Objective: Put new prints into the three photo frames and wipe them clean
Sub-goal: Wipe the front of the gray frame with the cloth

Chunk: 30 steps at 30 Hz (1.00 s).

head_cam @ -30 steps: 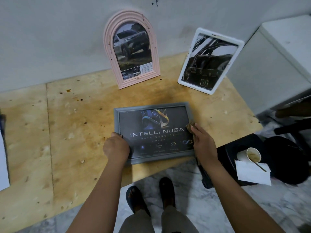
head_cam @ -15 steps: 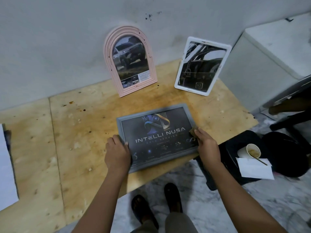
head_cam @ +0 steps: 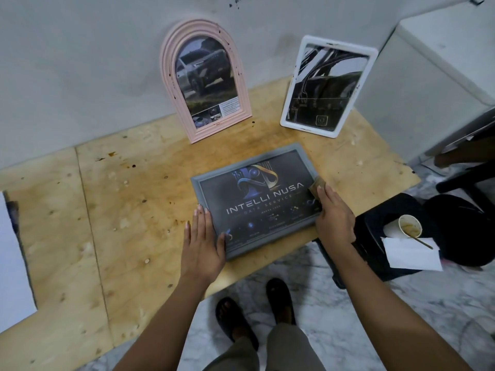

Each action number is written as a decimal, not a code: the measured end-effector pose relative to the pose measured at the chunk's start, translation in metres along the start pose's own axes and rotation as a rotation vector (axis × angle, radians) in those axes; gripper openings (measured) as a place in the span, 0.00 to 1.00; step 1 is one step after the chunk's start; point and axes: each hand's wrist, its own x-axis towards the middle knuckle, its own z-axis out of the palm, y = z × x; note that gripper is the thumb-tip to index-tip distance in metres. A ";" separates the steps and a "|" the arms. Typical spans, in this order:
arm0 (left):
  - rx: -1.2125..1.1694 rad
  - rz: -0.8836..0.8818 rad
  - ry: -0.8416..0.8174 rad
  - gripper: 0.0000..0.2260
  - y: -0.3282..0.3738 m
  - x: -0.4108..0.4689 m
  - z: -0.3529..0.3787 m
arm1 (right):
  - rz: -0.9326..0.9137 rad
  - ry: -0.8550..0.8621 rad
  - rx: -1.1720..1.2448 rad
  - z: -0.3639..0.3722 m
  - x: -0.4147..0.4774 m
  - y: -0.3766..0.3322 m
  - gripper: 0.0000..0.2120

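The wooden bench (head_cam: 128, 223) holds three frames, and all three have prints in them. The grey frame (head_cam: 257, 199) lies flat by the front edge. It says "INTELLI NUSA", and the small words under that are hard to read. The pink frame (head_cam: 206, 81) and the white frame (head_cam: 328, 87) stand at the back edge against the wall.

The left hand (head_cam: 202, 242) lies flat with straight fingers on the grey frame's left side and steadies it. The right hand (head_cam: 334, 218) presses a small brown cloth (head_cam: 317, 183) onto its right side with flat fingers. This looks like the wiping step. Next, the cloth should slide across the glass.
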 end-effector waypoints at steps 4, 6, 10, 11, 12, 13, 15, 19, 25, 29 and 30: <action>0.010 -0.013 0.039 0.29 0.002 0.000 0.002 | -0.017 0.095 0.159 0.019 -0.021 0.001 0.27; 0.015 -0.021 0.053 0.29 0.003 0.000 0.002 | 0.019 0.104 0.202 0.022 -0.030 -0.004 0.25; 0.019 -0.027 0.067 0.29 0.004 0.000 0.003 | 0.004 0.174 0.223 0.025 -0.042 -0.018 0.23; 0.019 -0.027 0.068 0.29 0.004 0.000 0.003 | -0.032 0.196 0.200 0.027 -0.046 -0.022 0.23; 0.018 -0.027 0.069 0.29 0.004 0.000 0.004 | -0.063 0.210 0.179 0.031 -0.051 -0.025 0.23; 0.012 -0.026 0.069 0.29 0.004 0.000 0.004 | -0.086 0.206 0.173 0.033 -0.056 -0.030 0.23; 0.002 -0.026 0.066 0.29 0.004 0.000 0.003 | -0.099 0.159 0.178 0.035 -0.067 -0.044 0.24; -0.014 -0.016 0.050 0.30 0.004 -0.001 0.003 | -0.177 0.013 0.046 0.035 -0.082 -0.068 0.24; -0.030 -0.026 0.043 0.32 0.008 0.002 -0.001 | -0.101 -0.112 0.385 0.021 -0.066 -0.082 0.19; -0.128 -0.125 0.079 0.29 0.020 0.011 -0.006 | 0.320 -0.018 0.710 -0.022 -0.006 -0.075 0.17; -0.166 -0.172 0.088 0.29 0.023 0.013 -0.007 | 0.328 0.045 0.701 -0.029 0.009 -0.068 0.17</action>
